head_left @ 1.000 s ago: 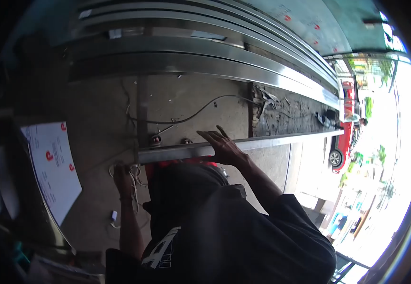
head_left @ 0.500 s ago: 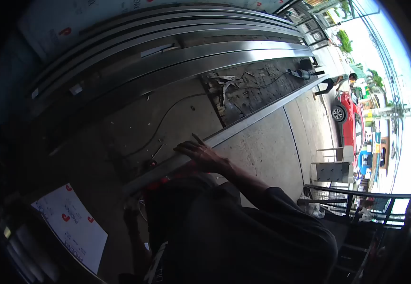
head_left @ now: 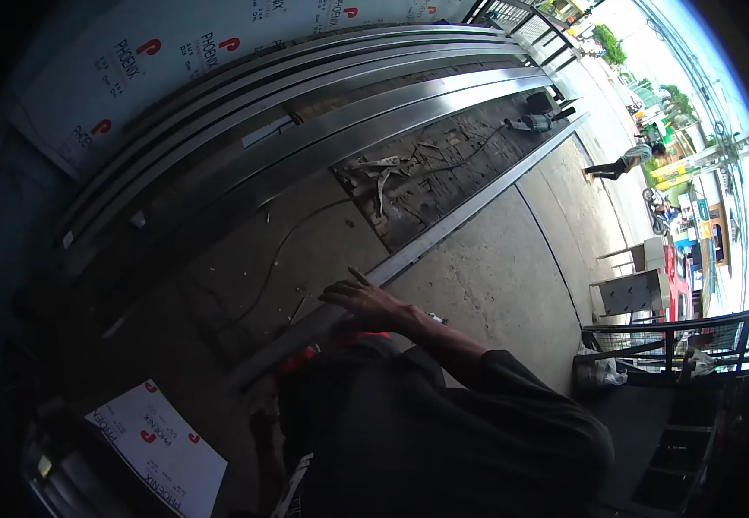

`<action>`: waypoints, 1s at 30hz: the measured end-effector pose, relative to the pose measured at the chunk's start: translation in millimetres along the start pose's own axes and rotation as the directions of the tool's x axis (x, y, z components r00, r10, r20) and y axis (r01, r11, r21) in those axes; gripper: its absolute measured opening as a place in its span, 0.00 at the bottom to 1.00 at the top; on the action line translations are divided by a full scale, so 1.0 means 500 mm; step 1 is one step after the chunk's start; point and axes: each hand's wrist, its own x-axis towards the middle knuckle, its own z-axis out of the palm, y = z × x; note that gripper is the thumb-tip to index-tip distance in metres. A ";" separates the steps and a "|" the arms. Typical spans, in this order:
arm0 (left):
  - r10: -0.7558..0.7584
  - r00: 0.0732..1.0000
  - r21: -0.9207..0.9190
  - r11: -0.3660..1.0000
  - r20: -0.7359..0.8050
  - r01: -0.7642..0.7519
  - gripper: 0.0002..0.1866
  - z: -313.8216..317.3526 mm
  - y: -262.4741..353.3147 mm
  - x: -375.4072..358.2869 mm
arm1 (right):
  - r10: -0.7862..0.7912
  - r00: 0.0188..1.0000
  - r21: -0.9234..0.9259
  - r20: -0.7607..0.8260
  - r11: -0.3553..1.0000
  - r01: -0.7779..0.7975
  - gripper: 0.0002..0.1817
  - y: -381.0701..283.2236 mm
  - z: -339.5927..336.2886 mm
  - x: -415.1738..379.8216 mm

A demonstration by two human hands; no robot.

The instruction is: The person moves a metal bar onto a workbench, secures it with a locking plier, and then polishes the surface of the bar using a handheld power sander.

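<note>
The right hand is still lying flat and open on the long steel bar on the floor as the view keeps swinging, while the left hand, low and dark, is too hidden to tell.

Steel beam: silver-grey, glossy. Stacked steel channels: same silver. Concrete floor: pale grey. Shirt: black, white print. Sheets: white, red logos, dark lettering. Car: red.

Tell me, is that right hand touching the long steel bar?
Touching: the head view shows the right hand laid flat on the long steel bar, no gap.
</note>
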 end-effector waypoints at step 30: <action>-0.227 0.844 0.098 0.945 -0.486 0.311 0.15 0.301 0.282 -0.275 | 0.620 0.778 -0.048 0.107 0.784 -0.618 0.45 0.596 -0.184 0.173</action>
